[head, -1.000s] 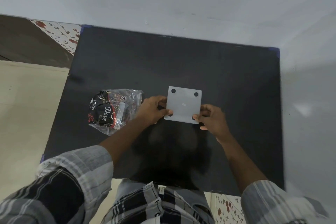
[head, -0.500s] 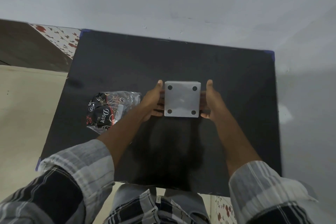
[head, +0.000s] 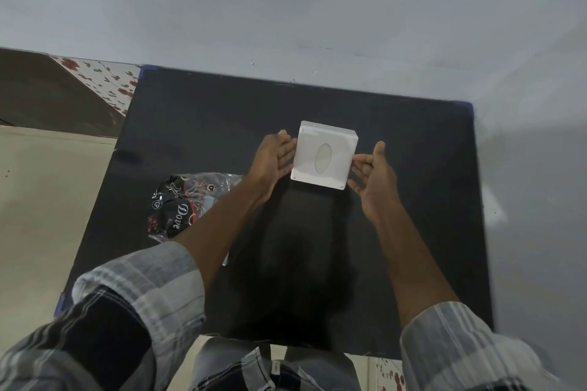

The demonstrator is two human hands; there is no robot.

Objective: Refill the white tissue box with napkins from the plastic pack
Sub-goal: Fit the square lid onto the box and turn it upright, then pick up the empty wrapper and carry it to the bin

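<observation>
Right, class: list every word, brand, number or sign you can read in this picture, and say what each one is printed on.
"Dove": white script on the black printed plastic pack.
Small round emblems on the same pack: too small to read.
White tissue box: no text visible, only an oval opening.
Nothing else carries writing.

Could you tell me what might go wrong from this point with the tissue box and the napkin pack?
1. The white tissue box stands slot side up between open palms; the left hand touches its side, the right hand seems just clear. If it needs lifting, flat palms could let it slip.
2. The plastic pack lies under the left forearm, which could drag it toward the table edge.
3. No napkin shows through the oval slot, so the box may not be filled.
</observation>
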